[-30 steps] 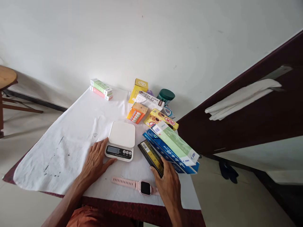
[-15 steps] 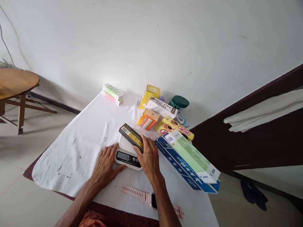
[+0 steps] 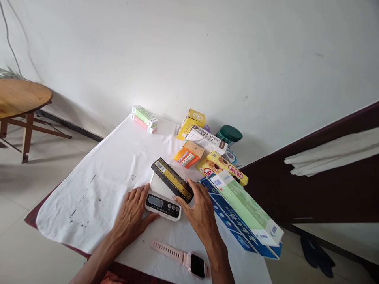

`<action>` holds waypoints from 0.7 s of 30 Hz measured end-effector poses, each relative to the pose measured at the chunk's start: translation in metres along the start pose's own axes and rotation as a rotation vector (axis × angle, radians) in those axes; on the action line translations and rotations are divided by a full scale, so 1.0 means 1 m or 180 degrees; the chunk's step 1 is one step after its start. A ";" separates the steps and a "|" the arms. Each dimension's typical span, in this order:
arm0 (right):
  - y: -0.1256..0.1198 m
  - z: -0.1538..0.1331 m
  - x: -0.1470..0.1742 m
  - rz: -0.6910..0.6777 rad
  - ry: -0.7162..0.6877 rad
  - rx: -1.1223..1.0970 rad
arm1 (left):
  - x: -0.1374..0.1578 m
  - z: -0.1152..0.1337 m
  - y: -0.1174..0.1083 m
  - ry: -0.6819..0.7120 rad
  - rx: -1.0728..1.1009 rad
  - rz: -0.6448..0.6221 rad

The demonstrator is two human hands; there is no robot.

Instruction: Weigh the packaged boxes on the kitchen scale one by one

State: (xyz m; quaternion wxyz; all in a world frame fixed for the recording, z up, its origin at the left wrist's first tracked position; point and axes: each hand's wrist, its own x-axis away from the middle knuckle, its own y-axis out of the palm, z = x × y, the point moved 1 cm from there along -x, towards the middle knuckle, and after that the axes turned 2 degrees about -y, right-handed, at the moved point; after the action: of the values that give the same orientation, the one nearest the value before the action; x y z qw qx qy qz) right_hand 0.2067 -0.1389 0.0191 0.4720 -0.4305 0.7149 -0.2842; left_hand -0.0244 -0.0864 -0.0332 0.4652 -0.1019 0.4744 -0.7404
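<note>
A long black-and-gold box point(image 3: 170, 177) lies slantwise on the white plate of a small digital kitchen scale point(image 3: 162, 207). My right hand point(image 3: 201, 209) is at the box's lower right end, with thumb and fingers spread on either side of it. That end shows between them; light contact is hard to rule out. To the left of the scale, my left hand point(image 3: 133, 209) lies flat on the cloth, fingers stretched and thumb out near the scale's front corner. The scale's display is lit, but its figure is too small to read surely.
A pink-strapped watch point(image 3: 197, 265) lies in front. On the right are a green box point(image 3: 248, 209) on a blue box point(image 3: 231, 221), a yellow box point(image 3: 222, 167), an orange box point(image 3: 188, 156) and a green-lidded jar point(image 3: 229, 134). Two slim boxes point(image 3: 144, 117) are stacked at the back left.
My right hand has slid back toward the right along the box, uncovering its end. The box stays on the scale, and my left hand keeps its place. The view has shifted slightly.
</note>
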 end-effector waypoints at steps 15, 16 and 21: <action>0.059 -0.044 -0.209 0.0244 0.0005 -0.0206 | 0.005 -0.003 0.016 -0.0091 -0.0155 0.0053; 0.068 -0.049 -0.236 0.0217 0.0055 -0.0182 | 0.004 -0.005 0.017 -0.0065 -0.0184 0.0046; 0.112 -0.061 -0.332 -0.0041 0.0188 -0.0066 | -0.001 -0.012 0.023 0.0085 -0.0283 0.0001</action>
State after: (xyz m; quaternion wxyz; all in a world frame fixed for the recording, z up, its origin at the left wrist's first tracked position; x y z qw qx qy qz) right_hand 0.1730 0.2063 0.0948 0.4443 -0.4314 0.7287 -0.2924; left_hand -0.0173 -0.0806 -0.0582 0.4539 -0.1125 0.5131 -0.7198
